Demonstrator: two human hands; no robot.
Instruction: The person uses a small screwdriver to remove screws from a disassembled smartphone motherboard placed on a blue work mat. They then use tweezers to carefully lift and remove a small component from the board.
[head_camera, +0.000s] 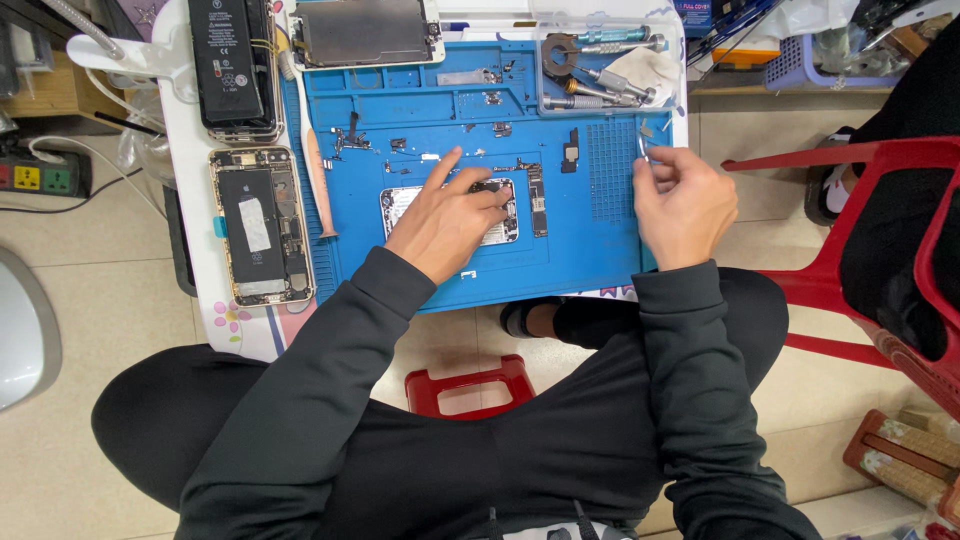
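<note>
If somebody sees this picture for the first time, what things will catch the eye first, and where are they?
The bright blue work mat on the small table stands out first, strewn with tiny phone parts. At its middle, the left hand presses on an opened phone, while the right hand pinches metal tweezers at the mat's right edge. Left of the mat lies another opened phone, its insides exposed.

The left hand presses on an opened phone lying on a blue mat. The right hand pinches tweezers at the mat's edge.
</note>
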